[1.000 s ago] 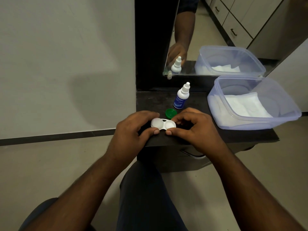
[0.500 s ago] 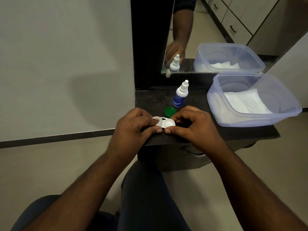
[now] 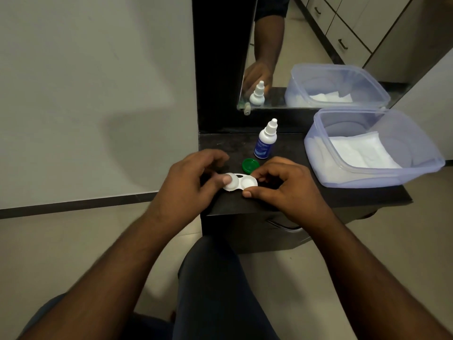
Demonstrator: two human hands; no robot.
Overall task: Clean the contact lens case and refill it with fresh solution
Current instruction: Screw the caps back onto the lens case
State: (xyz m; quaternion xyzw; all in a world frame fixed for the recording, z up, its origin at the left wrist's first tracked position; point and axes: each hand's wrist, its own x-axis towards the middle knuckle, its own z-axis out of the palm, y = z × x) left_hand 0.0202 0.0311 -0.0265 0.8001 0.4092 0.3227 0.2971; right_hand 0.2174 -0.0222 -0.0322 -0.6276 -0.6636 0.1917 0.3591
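Head view, only one. Landmark: white contact lens case (image 3: 240, 182), flat near the front edge of the dark bench (image 3: 306, 195).

Left hand (image 3: 188, 187): fingers curled, thumb tip pressed on top of the case's left well, which has a white cap on. The other fingers arch over the bench just behind the case; can't tell if they touch it. Hand is blurred.

Right hand (image 3: 286, 190): pinching the case's right end, thumb at the front edge, index finger curled over the back. Remaining fingers tucked in. The right well looks open, no cap on it.

Green cap (image 3: 250, 165): lies on the bench just behind the case, open side up, between the two hands. Not touching the case as far as I can see.

Solution bottle (image 3: 266, 141): upright behind the green cap, white with a blue label, nozzle cap on. Well clear of both hands.

Plastic tub (image 3: 367, 176): translucent, to the right of the case and further back, no lid, folded white tissue (image 3: 360, 150) inside. Its front right corner overhangs the bench edge.

Mirror (image 3: 318, 52): stands behind the bottle at the back of the bench and reflects the bottle, tub and an arm.

Obstructions: the hands cover both outer ends of the case, only the middle and tops of the wells show. Under the case, a drawer handle (image 3: 284, 225) on the bench front, the person's knee (image 3: 215, 278) below that.
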